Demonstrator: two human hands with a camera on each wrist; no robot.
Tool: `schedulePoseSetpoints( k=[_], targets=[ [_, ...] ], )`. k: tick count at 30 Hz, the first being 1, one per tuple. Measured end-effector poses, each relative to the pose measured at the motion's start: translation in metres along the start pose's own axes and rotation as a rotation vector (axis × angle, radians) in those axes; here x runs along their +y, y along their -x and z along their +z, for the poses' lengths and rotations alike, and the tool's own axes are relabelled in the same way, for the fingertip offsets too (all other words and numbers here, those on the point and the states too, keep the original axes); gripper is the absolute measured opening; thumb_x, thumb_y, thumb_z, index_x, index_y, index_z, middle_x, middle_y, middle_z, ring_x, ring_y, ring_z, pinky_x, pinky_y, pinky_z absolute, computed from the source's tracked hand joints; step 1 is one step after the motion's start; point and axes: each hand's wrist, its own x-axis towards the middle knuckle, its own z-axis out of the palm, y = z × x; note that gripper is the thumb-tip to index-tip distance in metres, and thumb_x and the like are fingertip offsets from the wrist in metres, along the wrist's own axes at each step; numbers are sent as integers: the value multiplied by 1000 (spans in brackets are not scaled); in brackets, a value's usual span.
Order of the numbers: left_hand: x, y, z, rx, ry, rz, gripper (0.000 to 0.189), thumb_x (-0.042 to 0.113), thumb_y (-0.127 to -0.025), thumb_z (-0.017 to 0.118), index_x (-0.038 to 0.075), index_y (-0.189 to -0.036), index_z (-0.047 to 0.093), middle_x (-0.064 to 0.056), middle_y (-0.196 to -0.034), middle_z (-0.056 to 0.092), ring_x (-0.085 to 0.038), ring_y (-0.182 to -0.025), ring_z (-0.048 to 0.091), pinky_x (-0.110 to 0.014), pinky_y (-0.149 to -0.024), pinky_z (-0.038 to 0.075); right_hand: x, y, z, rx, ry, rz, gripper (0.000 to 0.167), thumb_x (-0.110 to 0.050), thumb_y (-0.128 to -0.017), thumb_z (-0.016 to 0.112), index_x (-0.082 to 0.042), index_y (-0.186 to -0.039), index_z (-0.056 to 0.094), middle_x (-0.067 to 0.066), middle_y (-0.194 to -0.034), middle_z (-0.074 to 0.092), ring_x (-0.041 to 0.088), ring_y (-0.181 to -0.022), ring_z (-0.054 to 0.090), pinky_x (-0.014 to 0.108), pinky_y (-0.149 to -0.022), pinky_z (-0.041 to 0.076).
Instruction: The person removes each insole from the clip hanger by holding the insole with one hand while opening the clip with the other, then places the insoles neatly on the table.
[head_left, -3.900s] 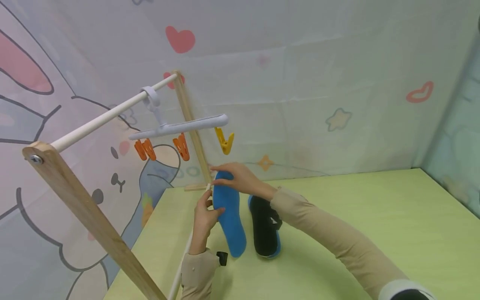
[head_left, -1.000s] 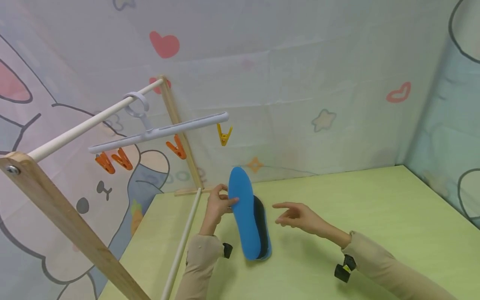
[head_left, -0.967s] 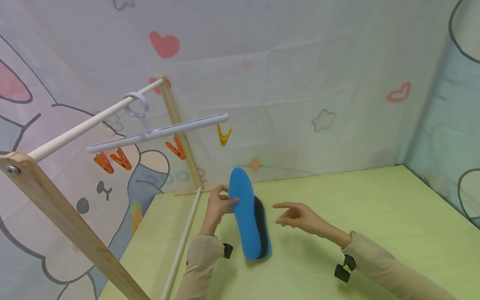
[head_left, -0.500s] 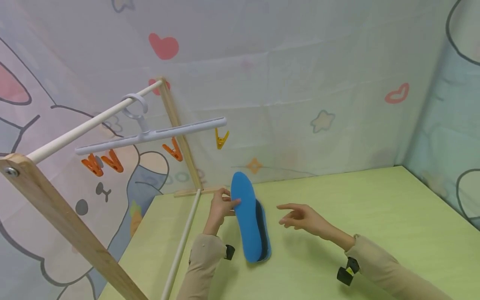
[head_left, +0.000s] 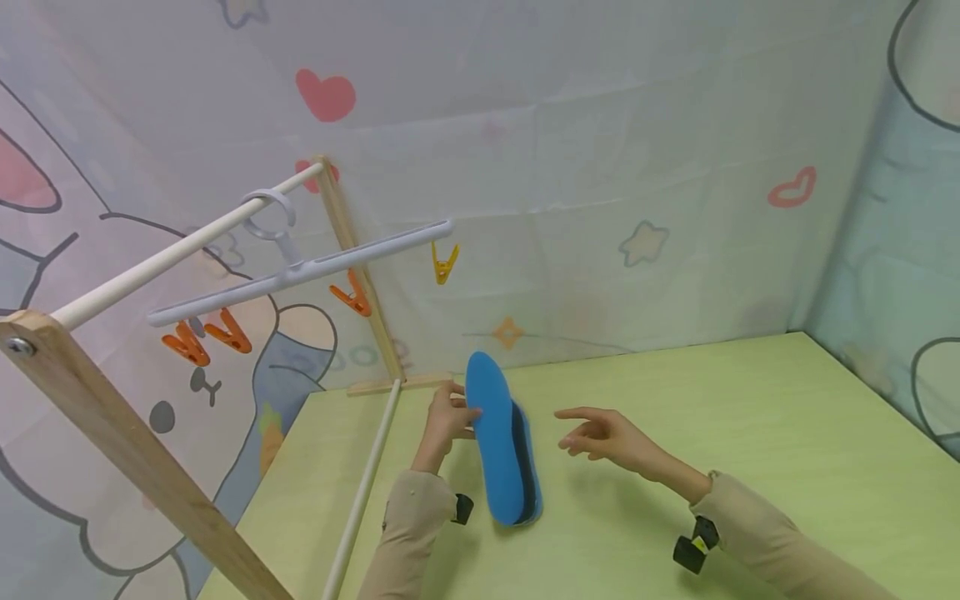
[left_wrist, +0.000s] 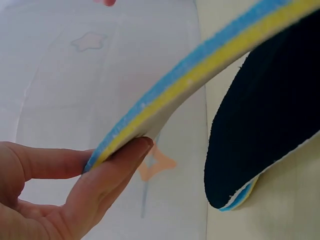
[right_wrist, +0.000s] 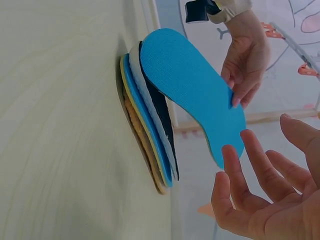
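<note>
My left hand [head_left: 442, 423] pinches a blue insole [head_left: 495, 450] by the edge near its upper end, thumb on the blue face. In the left wrist view the insole's side [left_wrist: 165, 90] shows blue and yellow layers over a pale underside. Its lower end hangs over or beside a small pile with a black-topped insole [left_wrist: 260, 115] uppermost; the head view cannot tell whether they touch. Further layers, one blue and one brown, show beneath it in the right wrist view [right_wrist: 150, 130]. My right hand [head_left: 611, 437] hovers to the right, fingers loosely spread, holding nothing.
On the left a wooden rack with a white rail [head_left: 180, 250] carries a grey hanger [head_left: 300, 271]. Several clips hang from it, including a yellow clip [head_left: 444, 263] and an orange clip [head_left: 352, 294]. A white lower bar [head_left: 363, 492] runs along the green table [head_left: 720, 417].
My right hand has let go of the blue insole's upper end and moved right. The left hand has carried the insole rightward, in front of the pile. The hanger has swung round on the rail.
</note>
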Motion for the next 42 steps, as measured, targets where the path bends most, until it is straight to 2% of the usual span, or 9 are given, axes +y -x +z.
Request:
schedulePoseSetpoints(
  k=[6, 15, 22, 29, 34, 42],
  targets=[
    [-2, 0, 3, -18, -13, -34, 42, -7, -81, 55, -7, -120, 40, -31, -115, 50, -24, -68, 63, -38, -59, 55, 1, 1, 1, -6, -18, 3, 46, -19, -89, 53, -7, -132, 42, 21, -105, 63, 29, -93, 63, 46, -77, 48],
    [-5, -1, 5, -9, -13, -60, 45, -7, -80, 57, -10, -121, 39, -32, -117, 48, -33, -81, 63, -39, -65, 55, 1, 3, 1, -5, -32, 3, 47, -19, -89, 54, -7, -132, 41, 22, -106, 63, 32, -95, 62, 45, -77, 49],
    [-10, -3, 7, -4, -17, -65, 46, -6, -81, 57, -14, -121, 36, -35, -119, 44, -32, -79, 63, -31, -60, 55, 1, 4, 1, -5, -39, 6, 48, -19, -89, 54, -6, -133, 41, 23, -107, 62, 13, -90, 64, 47, -78, 48],
    [-12, -3, 7, -6, -31, -93, 47, -5, -82, 54, -15, -122, 33, -33, -109, 47, -21, -64, 60, -28, -59, 54, 2, 5, 0, -9, -41, 13, 48, -17, -88, 54, -5, -133, 40, 24, -107, 62, 12, -89, 64, 49, -79, 48],
    [-13, -2, 7, -16, -48, -100, 49, -5, -83, 54, -17, -124, 30, -35, -116, 42, -18, -60, 59, -28, -58, 54, 2, 6, -1, -11, -51, 18, 49, -16, -88, 54, -4, -133, 39, 25, -107, 61, 7, -87, 64, 52, -80, 47],
    [-21, -5, 9, -11, -46, -125, 53, -5, -82, 54, -16, -127, 27, -34, -112, 44, -18, -59, 57, -26, -55, 53, 6, 7, -2, -5, -49, 17, 48, -16, -88, 54, -4, -132, 40, 24, -107, 62, 32, -95, 62, 47, -78, 49]
  ],
)
